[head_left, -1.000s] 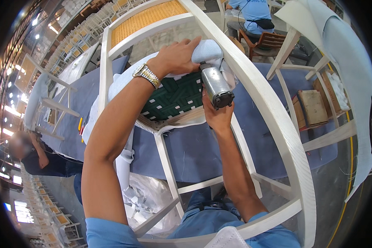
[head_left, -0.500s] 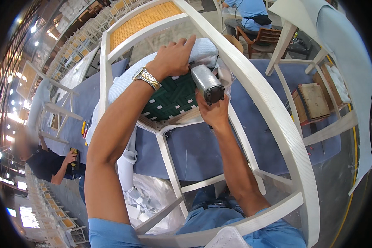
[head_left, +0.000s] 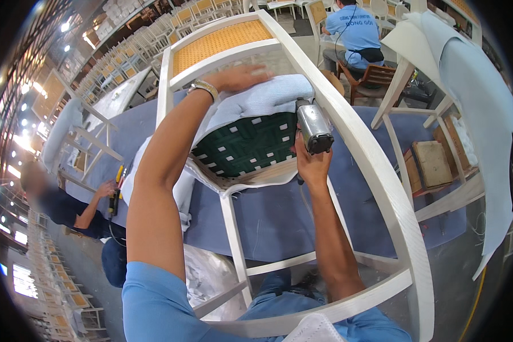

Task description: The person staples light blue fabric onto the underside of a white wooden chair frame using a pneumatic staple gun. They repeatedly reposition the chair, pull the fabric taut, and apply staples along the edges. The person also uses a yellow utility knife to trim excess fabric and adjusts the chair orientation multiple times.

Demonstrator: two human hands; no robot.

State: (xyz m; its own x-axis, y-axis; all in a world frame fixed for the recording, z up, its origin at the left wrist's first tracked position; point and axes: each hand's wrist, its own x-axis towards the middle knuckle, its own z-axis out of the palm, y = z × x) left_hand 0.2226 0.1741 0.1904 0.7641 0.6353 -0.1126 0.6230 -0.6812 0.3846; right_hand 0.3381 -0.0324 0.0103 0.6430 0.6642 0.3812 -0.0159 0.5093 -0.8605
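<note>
Right-hand grip (head_left: pixel 309 164): fingers wrapped tight around the handle of a silver power stapler (head_left: pixel 313 126), its body pointing up and away, nose set against the edge of the seat just inside the chair's right rail. Left-hand grip (head_left: pixel 240 77): fingers together and laid flat, palm down, pressing on the pale blue-grey fabric (head_left: pixel 262 98) at the far edge of the seat; nothing clasped. A metal wristwatch (head_left: pixel 203 87) sits on the left wrist.

Item in hand: white wooden chair frame (head_left: pixel 376 171), lying tipped on the blue-covered worktop (head_left: pixel 279 219), its legs and stretchers toward the person, its woven cane back panel (head_left: pixel 219 41) at the far end. Seat underside shows green webbing (head_left: pixel 246 145) in a woven grid, with the blue-grey fabric folded over its far and left edges. The stapler lies between the webbing and the right rail, touching the seat edge.

Surroundings: second white chair frame (head_left: pixel 407 85) to the right, draped with white cloth (head_left: pixel 473 97). Small wooden boxes (head_left: pixel 430 165) on the floor beneath it. Another person's hand (head_left: pixel 105 188) at the left end of the worktop, beside yellow-handled tools (head_left: pixel 118 176). A third person in a blue shirt (head_left: pixel 353 28) sits at the far side, back turned. Rows of white chairs (head_left: pixel 125 51) stand stacked at upper left.
</note>
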